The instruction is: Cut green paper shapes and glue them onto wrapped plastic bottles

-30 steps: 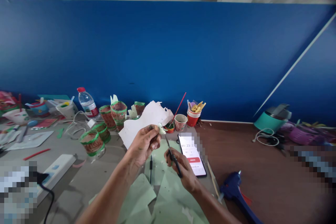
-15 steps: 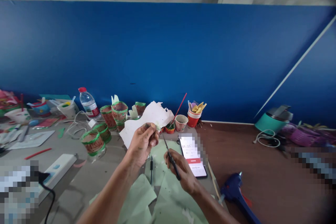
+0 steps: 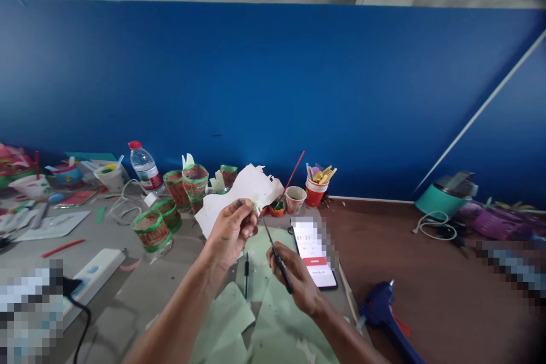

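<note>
Between the thumb and fingers of my left hand [image 3: 232, 231] is a small pale green paper piece [image 3: 257, 205], mostly covered by the fingertips. My right hand [image 3: 295, 274] grips dark-handled scissors [image 3: 270, 238], their blades pointing up toward that piece. Whether the blades touch it, I cannot tell. Behind my left hand stands a large torn-edged white paper sheet [image 3: 234, 189]. Pale green paper sheets [image 3: 273, 313] lie below both hands, some overlapping. A black pen [image 3: 246, 276] rests on them between my forearms.
Right of my right hand lies a phone [image 3: 321, 276], with a blue glue gun [image 3: 384, 307] beyond it. Green-rimmed brown cups [image 3: 150, 231], a water bottle [image 3: 145, 168] and a power strip [image 3: 96, 276] are at left. A red cup [image 3: 314, 196] holds plastic cutlery behind.
Both hands stay almost in place. The small green paper piece at my left fingertips shows slightly more, and the scissors have barely moved.
</note>
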